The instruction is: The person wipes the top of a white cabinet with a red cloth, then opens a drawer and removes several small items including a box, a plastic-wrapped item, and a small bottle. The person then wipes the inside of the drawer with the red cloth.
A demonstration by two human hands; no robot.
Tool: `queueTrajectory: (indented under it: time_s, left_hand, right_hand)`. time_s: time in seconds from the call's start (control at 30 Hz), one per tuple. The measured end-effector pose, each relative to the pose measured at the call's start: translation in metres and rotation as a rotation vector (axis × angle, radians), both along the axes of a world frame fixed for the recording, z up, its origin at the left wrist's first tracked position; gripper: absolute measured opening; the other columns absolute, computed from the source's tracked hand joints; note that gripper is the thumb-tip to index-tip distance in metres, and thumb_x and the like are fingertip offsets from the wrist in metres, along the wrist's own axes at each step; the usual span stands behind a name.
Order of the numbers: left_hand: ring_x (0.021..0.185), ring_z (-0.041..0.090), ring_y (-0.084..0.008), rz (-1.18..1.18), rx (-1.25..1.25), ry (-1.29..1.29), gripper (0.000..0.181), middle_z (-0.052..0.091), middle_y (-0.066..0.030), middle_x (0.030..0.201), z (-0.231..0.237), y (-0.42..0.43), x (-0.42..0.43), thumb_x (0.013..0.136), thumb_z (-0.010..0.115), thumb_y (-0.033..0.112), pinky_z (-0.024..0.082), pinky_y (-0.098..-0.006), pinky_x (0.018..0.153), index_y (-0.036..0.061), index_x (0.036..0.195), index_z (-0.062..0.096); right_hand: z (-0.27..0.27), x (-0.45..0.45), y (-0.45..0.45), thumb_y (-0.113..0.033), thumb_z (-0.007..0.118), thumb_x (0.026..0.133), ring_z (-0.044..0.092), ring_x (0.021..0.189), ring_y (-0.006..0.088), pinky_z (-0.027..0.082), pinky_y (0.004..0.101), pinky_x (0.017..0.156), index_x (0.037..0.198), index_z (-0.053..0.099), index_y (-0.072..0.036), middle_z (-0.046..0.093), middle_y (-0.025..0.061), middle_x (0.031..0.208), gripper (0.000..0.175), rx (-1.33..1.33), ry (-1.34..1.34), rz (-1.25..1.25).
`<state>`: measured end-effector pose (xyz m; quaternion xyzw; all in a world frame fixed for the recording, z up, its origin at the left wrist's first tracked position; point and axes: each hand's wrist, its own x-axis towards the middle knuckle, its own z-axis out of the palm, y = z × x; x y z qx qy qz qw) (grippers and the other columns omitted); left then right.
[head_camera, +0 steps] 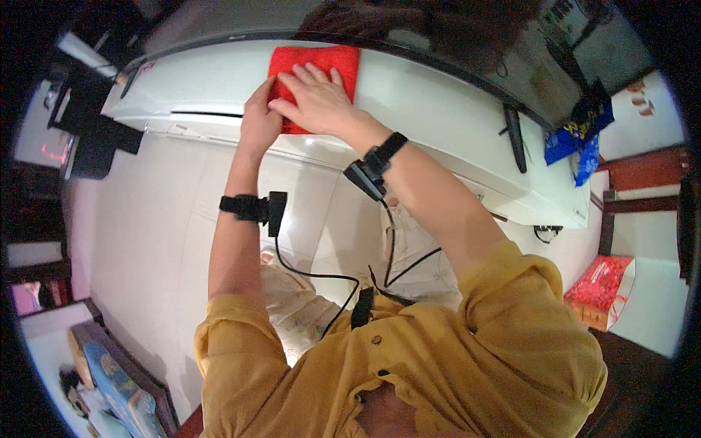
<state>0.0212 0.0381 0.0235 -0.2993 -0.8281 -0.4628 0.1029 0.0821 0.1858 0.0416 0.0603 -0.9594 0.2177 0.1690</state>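
Note:
A folded red towel (345,63) lies flat on a long white cabinet top (421,98). My right hand (317,101) rests palm down on the towel with its fingers spread. Along the towel's left edge is my left hand (260,121), turned on its side, its fingertips touching the cloth. Some of its fingers are hidden, so whether it pinches the edge is not visible. Both wrists wear black straps with small cabled boxes.
Behind the towel stands a large dark television screen (465,65), its black foot (513,137) on the cabinet. A blue packet (580,137) is at the right end. A red paper bag (599,284) stands lower right. Black cables (323,275) hang from my wrists.

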Motion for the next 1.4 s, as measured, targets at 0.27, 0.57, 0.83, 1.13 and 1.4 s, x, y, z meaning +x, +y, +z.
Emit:
queueTrajectory:
  time_s: [0.27,0.57,0.83,1.13,1.4]
  left_hand:
    - [0.12,0.059,-0.0389,0.015,-0.16,-0.086,0.058,0.059,-0.0219,0.132,-0.004,-0.004,0.007,0.087,0.054,0.005,0.047,-0.0415,0.101,0.0122,0.145,0.048]
    - [0.121,0.057,-0.0421,-0.039,-0.353,0.1,0.064,0.062,-0.0202,0.128,0.007,0.029,0.031,0.087,0.066,0.022,0.047,-0.0449,0.1,0.0156,0.146,0.044]
    - [0.142,0.035,-0.0368,-0.066,-0.622,0.236,0.057,0.04,-0.0145,0.153,-0.003,0.018,0.039,0.089,0.062,0.026,0.029,-0.0493,0.117,0.0155,0.144,0.048]
    - [0.126,0.053,-0.0358,-0.152,-0.335,0.067,0.046,0.055,-0.0176,0.139,0.007,0.0,0.038,0.089,0.065,0.019,0.046,-0.0396,0.105,0.007,0.133,0.058]
    - [0.117,0.06,-0.0337,-0.023,-0.277,-0.091,0.045,0.06,-0.0177,0.131,0.015,-0.025,0.028,0.088,0.062,0.014,0.05,-0.0381,0.098,0.0045,0.132,0.057]
  right_hand:
    - [-0.004,0.008,0.026,-0.062,0.043,0.095,0.025,0.147,0.0374,0.016,0.0665,0.114,0.148,0.042,-0.01,0.032,0.0204,0.157,0.075,0.164,-0.119,0.014]
    - [-0.002,0.088,0.114,-0.061,0.044,0.095,0.028,0.146,0.0353,0.023,0.0637,0.113,0.151,0.036,-0.011,0.032,0.0199,0.157,0.076,0.307,-0.152,-0.337]
    - [0.003,0.148,0.148,-0.061,0.043,0.095,0.023,0.148,0.0372,0.018,0.0644,0.115,0.155,0.031,-0.018,0.026,0.0213,0.159,0.074,0.362,-0.242,-0.42]
    - [-0.01,0.098,0.082,-0.055,0.06,0.089,0.026,0.145,0.0431,0.021,0.0692,0.111,0.153,0.033,-0.012,0.029,0.0265,0.155,0.081,0.436,-0.037,-0.101]
    - [-0.014,0.03,0.024,-0.047,0.064,0.089,0.026,0.144,0.0444,0.021,0.0686,0.111,0.153,0.03,-0.01,0.027,0.0286,0.155,0.081,0.412,-0.082,-0.034]
